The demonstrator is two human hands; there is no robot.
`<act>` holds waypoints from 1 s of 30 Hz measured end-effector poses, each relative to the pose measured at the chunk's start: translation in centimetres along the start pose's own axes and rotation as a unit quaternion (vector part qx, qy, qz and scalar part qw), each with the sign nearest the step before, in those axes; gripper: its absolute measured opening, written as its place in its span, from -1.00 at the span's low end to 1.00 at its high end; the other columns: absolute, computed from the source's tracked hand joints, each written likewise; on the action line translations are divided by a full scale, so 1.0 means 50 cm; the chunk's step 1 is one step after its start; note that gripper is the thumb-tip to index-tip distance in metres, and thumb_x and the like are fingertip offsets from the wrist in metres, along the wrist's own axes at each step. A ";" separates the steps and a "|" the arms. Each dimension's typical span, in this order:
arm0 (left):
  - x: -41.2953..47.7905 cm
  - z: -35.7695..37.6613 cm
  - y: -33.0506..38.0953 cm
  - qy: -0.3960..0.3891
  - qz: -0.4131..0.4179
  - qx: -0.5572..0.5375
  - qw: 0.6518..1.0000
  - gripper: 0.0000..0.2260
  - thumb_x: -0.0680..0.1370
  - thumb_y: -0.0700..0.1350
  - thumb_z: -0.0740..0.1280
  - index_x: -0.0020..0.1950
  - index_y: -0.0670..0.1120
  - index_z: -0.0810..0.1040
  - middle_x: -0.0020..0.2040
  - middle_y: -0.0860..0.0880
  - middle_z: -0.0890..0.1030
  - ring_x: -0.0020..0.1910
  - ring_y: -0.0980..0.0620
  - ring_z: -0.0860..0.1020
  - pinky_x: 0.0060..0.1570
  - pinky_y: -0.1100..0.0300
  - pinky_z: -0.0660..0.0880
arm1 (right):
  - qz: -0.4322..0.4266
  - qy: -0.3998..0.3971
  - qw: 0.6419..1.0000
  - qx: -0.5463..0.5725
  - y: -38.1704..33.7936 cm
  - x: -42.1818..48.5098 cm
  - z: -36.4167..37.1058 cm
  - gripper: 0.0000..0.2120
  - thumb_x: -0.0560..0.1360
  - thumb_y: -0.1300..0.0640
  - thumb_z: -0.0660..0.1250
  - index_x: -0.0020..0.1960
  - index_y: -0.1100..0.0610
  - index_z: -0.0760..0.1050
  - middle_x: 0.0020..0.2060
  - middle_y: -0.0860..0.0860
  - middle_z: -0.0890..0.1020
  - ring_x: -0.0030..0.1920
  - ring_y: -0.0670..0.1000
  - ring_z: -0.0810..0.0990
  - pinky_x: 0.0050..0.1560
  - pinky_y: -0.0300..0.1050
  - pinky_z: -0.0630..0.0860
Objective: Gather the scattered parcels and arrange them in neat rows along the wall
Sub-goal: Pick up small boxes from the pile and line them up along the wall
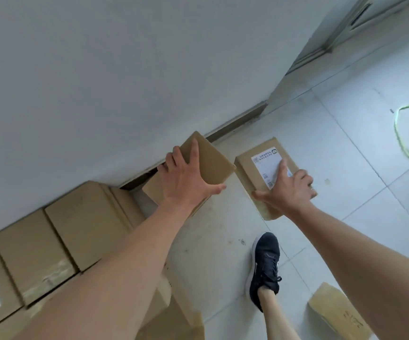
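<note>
Two parcels held at once beside the wall (100,69).
A row of parcels (76,217) lies along the wall at left. Just right of it, the left hand (186,177) grips a tilted plain parcel (213,163), fingers over its far edge and thumb on the near one. The right hand (286,190) clasps a labelled parcel (259,163), thumb and curled fingers on opposite sides. A black shoe (264,263) stands nearer the camera, and a loose parcel (338,312) lies on the tiles at lower right.
</note>
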State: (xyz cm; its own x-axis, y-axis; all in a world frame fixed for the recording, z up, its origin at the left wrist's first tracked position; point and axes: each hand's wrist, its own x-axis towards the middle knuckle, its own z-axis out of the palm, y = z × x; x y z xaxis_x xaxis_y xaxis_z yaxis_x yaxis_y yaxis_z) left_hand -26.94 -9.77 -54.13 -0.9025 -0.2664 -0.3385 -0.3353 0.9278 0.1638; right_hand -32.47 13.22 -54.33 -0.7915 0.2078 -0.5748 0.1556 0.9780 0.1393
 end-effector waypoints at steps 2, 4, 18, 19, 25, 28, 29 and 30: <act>-0.074 -0.076 -0.009 0.001 -0.016 0.002 1.000 0.18 0.17 0.63 0.20 0.57 0.01 -0.12 0.44 -0.27 0.17 0.36 -0.28 0.26 0.28 -0.23 0.29 | 0.022 0.010 0.998 0.052 0.013 -0.102 -0.049 0.18 0.21 -0.45 0.41 0.55 -0.03 -0.16 0.28 0.32 0.27 0.28 0.33 0.28 0.16 0.27 0.40; -0.142 -0.141 -0.033 0.011 -0.035 0.000 0.999 0.18 0.17 0.63 0.20 0.57 0.01 -0.11 0.43 -0.26 0.19 0.35 -0.27 0.27 0.27 -0.23 0.30 | 0.031 0.023 0.995 0.096 0.010 -0.199 -0.085 0.18 0.21 -0.46 0.40 0.55 -0.02 -0.16 0.26 0.33 0.29 0.27 0.33 0.30 0.16 0.28 0.42; -0.680 -0.296 -0.393 0.014 -0.170 -0.023 0.985 0.19 0.16 0.68 0.07 0.57 0.02 -0.19 0.45 -0.29 0.17 0.39 -0.30 0.24 0.29 -0.28 0.31 | -0.036 0.016 0.992 0.118 -0.161 -0.830 -0.017 0.17 0.22 -0.48 0.32 0.56 -0.02 -0.21 0.26 0.32 0.29 0.27 0.33 0.30 0.16 0.27 0.45; -0.727 -0.295 -0.430 0.015 -0.189 -0.024 0.982 0.18 0.17 0.68 0.07 0.57 0.02 -0.20 0.45 -0.29 0.17 0.40 -0.31 0.24 0.30 -0.27 0.30 | -0.049 0.017 0.992 0.112 -0.178 -0.874 0.002 0.17 0.22 -0.48 0.31 0.57 -0.02 -0.21 0.26 0.32 0.30 0.27 0.34 0.30 0.16 0.28 0.45; -1.036 -0.250 -0.645 0.039 -0.270 -0.079 0.959 0.18 0.14 0.68 0.10 0.56 0.03 -0.13 0.40 -0.25 0.24 0.35 -0.28 0.27 0.26 -0.26 0.27 | -0.124 -0.013 0.988 0.089 -0.279 -1.156 0.163 0.23 0.18 -0.56 0.29 0.56 -0.05 -0.26 0.35 0.33 0.26 0.35 0.35 0.25 0.22 0.32 0.40; -1.172 -0.217 -0.768 0.034 -0.316 -0.098 0.943 0.14 0.17 0.65 0.14 0.55 0.03 -0.10 0.40 -0.26 0.25 0.36 -0.28 0.26 0.26 -0.26 0.26 | -0.155 -0.038 0.986 0.053 -0.356 -1.302 0.279 0.24 0.17 -0.58 0.29 0.56 -0.07 -0.27 0.40 0.33 0.22 0.37 0.34 0.25 0.26 0.27 0.40; -1.216 -0.203 -0.812 0.032 -0.332 -0.100 0.937 0.13 0.17 0.64 0.13 0.54 0.03 -0.08 0.39 -0.26 0.26 0.35 -0.28 0.27 0.25 -0.25 0.28 | -0.163 -0.046 0.985 0.044 -0.384 -1.350 0.320 0.24 0.16 -0.59 0.28 0.57 -0.08 -0.26 0.40 0.33 0.22 0.37 0.34 0.25 0.26 0.24 0.40; -1.261 -0.188 -0.858 0.029 -0.349 -0.099 0.931 0.13 0.17 0.65 0.12 0.54 0.02 -0.07 0.38 -0.26 0.28 0.34 -0.27 0.29 0.23 -0.23 0.31 | -0.171 -0.053 0.983 0.034 -0.412 -1.396 0.362 0.24 0.16 -0.59 0.28 0.57 -0.08 -0.26 0.39 0.32 0.23 0.36 0.33 0.26 0.26 0.22 0.41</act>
State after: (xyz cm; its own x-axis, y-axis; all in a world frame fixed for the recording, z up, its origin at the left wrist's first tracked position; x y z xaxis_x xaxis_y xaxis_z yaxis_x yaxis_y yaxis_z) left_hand 41.81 -35.25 -31.13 -0.4561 -0.8060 -0.3772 -0.8844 0.4576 0.0916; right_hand 30.26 -21.03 -31.65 -0.7390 -0.1368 -0.6597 -0.0672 0.9893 -0.1299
